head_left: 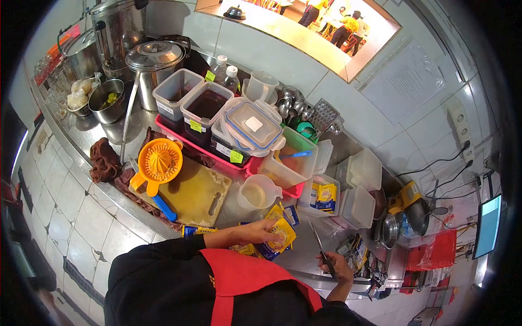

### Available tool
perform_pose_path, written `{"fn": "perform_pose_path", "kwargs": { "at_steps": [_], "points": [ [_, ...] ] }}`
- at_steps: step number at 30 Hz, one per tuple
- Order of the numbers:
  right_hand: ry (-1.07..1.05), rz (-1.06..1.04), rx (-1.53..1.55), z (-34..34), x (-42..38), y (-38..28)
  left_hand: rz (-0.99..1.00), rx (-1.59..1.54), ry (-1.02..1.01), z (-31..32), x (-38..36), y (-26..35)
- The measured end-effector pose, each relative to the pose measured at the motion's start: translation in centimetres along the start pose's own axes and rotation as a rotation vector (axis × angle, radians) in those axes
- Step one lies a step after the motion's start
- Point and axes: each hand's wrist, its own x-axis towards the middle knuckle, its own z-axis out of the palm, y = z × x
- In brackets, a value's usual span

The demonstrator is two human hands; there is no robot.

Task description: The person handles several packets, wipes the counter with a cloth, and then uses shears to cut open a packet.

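My left hand (260,231) is closed on a yellow sachet (282,236) at the front edge of the steel counter. More yellow-and-blue sachets lie under and around it, some partly covered by the hand. My right hand (338,266) grips the dark handle of a knife (316,238), whose narrow blade points away from me, to the right of the sachets. A clear tub (311,208) holding similar sachets stands just beyond, and a plastic measuring jug (255,195) with a little pale liquid sits behind my left hand.
An orange citrus juicer (159,163) and a blue-handled knife (163,206) rest on a yellowed cutting board (198,190). Tubs of dark liquid (205,104) stand in a red tray (220,157). Dark packets (361,255) lie near my right hand. Pots (155,60) line the back left.
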Motion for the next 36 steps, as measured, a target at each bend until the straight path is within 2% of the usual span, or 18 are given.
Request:
{"fn": "perform_pose_path", "kwargs": {
  "at_steps": [3, 9, 14, 17, 30, 32, 36],
  "points": [
    [0.007, -0.008, -0.078, -0.1, 0.1, 0.2, -0.017, 0.006, 0.001, 0.0, 0.1, -0.2],
    [-0.008, -0.051, -0.051, 0.2, 0.2, 0.2, -0.006, -0.024, 0.004, 0.1, 0.0, 0.0],
    [0.028, 0.021, 0.030, 0.1, 0.6, 0.9, -0.012, 0.010, 0.016, 0.0, 0.2, -0.3],
    [0.001, -0.039, -0.066, 0.1, 0.6, 0.8, -0.002, -0.001, 0.011, 0.1, 0.1, -0.2],
    [0.000, -0.036, 0.005, 0.2, 0.7, 1.3, -0.017, 0.021, 0.005, -0.3, 0.3, -0.4],
    [-0.024, -0.057, -0.020, 0.0, 0.8, 1.5, -0.023, 0.001, -0.058, -0.6, 0.7, -1.0],
    [-0.022, -0.027, 0.018, 0.4, 0.4, 0.7, -0.021, -0.037, -0.016, -0.4, 0.6, -1.0]
  ]
}}
